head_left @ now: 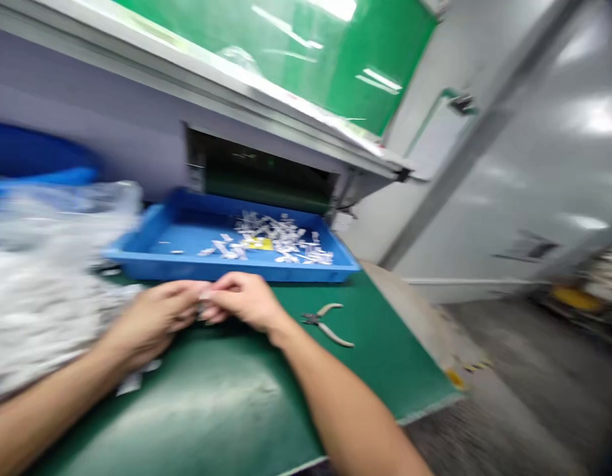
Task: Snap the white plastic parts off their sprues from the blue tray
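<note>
My left hand [159, 317] and my right hand [243, 301] meet over the green mat, just in front of the blue tray [196, 268]. The fingers of both are pinched together around a small pale piece [204, 297], mostly hidden and blurred. White small parts [276, 235] lie heaped in the tray, with a yellow item [261, 244] among them. To the right of my right hand, pliers [313, 319] with pale handles rest on the mat, handles spread. A large pile of white parts [47, 311] is at the left, beside my left hand.
Clear plastic bagging [87, 205] and a blue bin [38, 155] stand at the back left. A shelf edge [226, 92] runs above the tray. The green mat [226, 410] ends at the right, near the floor. A few loose white pieces [131, 383] lie by my left wrist.
</note>
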Demonstrator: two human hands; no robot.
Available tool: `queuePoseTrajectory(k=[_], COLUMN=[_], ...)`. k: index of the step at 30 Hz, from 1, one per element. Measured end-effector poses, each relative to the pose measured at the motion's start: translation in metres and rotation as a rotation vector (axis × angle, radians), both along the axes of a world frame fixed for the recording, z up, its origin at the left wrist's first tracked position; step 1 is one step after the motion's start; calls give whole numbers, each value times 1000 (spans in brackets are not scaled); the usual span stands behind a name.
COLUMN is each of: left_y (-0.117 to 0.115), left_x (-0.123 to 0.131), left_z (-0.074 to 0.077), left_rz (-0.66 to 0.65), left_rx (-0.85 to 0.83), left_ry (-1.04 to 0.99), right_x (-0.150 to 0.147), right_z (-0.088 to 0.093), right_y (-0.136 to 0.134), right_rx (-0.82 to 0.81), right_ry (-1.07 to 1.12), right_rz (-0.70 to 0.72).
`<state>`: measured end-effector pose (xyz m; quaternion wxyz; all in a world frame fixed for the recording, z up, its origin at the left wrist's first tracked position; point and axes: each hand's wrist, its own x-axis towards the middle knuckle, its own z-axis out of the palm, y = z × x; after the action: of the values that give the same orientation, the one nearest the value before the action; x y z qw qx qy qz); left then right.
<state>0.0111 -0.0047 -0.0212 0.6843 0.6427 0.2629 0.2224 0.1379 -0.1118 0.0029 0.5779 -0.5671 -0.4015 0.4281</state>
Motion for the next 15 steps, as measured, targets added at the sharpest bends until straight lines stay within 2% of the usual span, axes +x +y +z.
queuePoseTrajectory(k=[1,3,7,15], left_y=[-5,-6,5,-3], left_x=[0,2,4,3], left_z=[5,7,2,5], left_rz=[-28,-25,7,-2], left_rx=[-91,-159,-191,-296], left_ry=[-36,-108,-184,-283], right_x=[0,5,13,11], right_z=[1,-1,-10,-9], right_y=[-1,1,10,7], right_rx=[18,54,64,40], right_ry=[0,-12,-53,-236], right_rz=[12,26,60,15])
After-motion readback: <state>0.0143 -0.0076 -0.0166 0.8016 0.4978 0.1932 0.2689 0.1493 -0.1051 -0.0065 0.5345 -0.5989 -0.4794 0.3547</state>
